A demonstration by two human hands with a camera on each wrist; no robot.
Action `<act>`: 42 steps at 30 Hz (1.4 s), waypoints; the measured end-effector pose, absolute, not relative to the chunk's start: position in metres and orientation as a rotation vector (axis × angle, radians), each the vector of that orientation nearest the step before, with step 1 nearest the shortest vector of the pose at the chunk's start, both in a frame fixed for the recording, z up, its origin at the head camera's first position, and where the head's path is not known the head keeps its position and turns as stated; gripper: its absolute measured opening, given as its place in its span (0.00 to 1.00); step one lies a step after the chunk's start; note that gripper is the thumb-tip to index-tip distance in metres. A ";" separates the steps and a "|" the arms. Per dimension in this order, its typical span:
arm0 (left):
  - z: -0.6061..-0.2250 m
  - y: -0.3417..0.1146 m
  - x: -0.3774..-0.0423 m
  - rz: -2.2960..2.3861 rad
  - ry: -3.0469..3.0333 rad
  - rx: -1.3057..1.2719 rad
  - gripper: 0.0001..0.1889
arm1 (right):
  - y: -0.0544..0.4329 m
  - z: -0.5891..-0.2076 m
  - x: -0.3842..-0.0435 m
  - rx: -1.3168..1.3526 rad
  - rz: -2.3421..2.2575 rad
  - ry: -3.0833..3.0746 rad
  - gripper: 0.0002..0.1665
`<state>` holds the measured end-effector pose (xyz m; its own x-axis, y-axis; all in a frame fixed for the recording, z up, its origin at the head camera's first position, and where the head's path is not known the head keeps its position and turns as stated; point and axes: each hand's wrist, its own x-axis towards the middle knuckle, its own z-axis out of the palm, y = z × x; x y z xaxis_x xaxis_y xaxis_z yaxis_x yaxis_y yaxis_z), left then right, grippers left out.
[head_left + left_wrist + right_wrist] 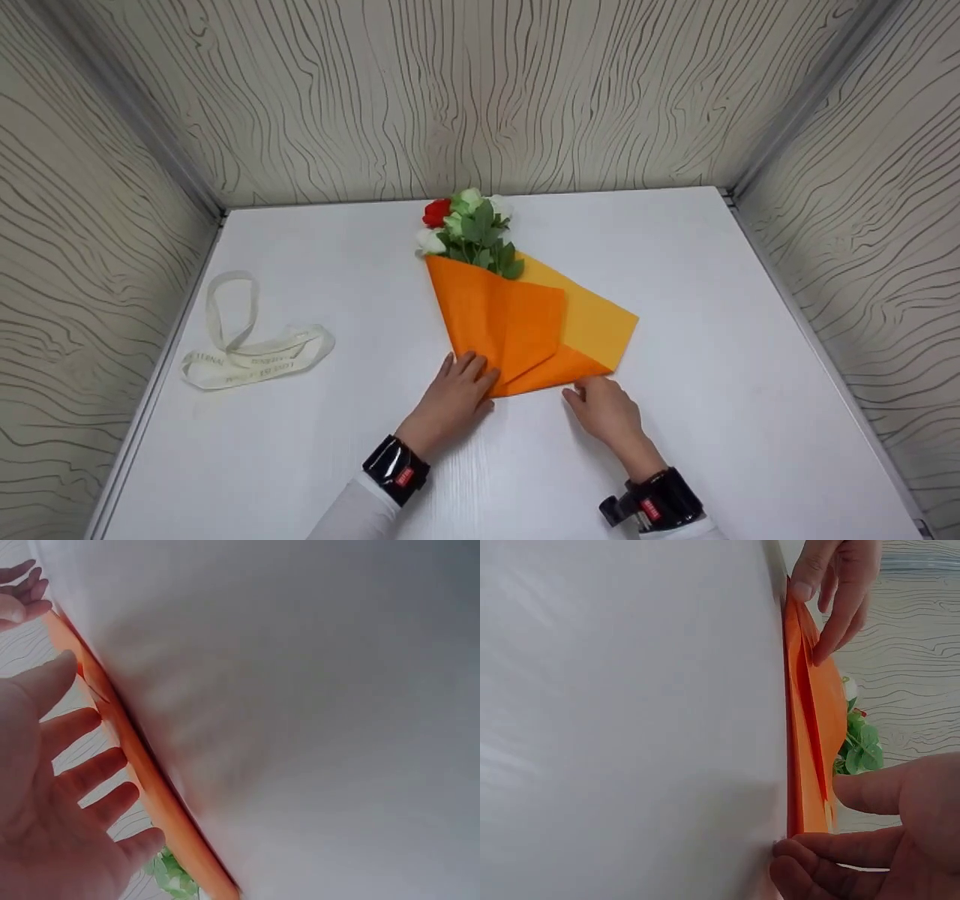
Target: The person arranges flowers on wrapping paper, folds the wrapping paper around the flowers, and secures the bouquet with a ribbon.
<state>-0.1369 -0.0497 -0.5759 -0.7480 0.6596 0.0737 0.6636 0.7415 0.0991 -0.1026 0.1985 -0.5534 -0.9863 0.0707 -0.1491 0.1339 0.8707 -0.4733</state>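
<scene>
A bouquet of artificial roses (471, 221), red, white and pale green with leaves, lies wrapped in orange paper (480, 307). My left hand (454, 394) rests on the lower left of the wrap, its fingers spread over the paper; the left wrist view shows them extended along the orange edge. At the paper's lower right corner is my right hand (606, 409), fingertips at the bottom edge. In the right wrist view its thumb (870, 791) and forefinger stand apart, with the folded paper edge between them. A yellow-orange flap (600, 319) spreads out flat on the right side.
A loosely looped cream ribbon (255, 360) with printed lettering lies on the left of the white table (750, 420). Wood-grain patterned panels (465, 97) enclose the table at the back and both sides.
</scene>
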 end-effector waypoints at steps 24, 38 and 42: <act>-0.577 -0.055 -0.135 -0.281 -2.972 -1.058 0.27 | 0.174 -0.564 -0.097 -0.133 -1.000 2.871 0.28; -0.574 -0.059 -0.133 -0.385 -2.977 -1.002 0.27 | 0.155 -0.561 -0.106 -0.360 -0.861 2.895 0.40; -0.575 -0.063 -0.131 -0.458 -2.946 -0.967 0.28 | 0.149 -0.559 -0.110 -0.424 -0.835 2.916 0.40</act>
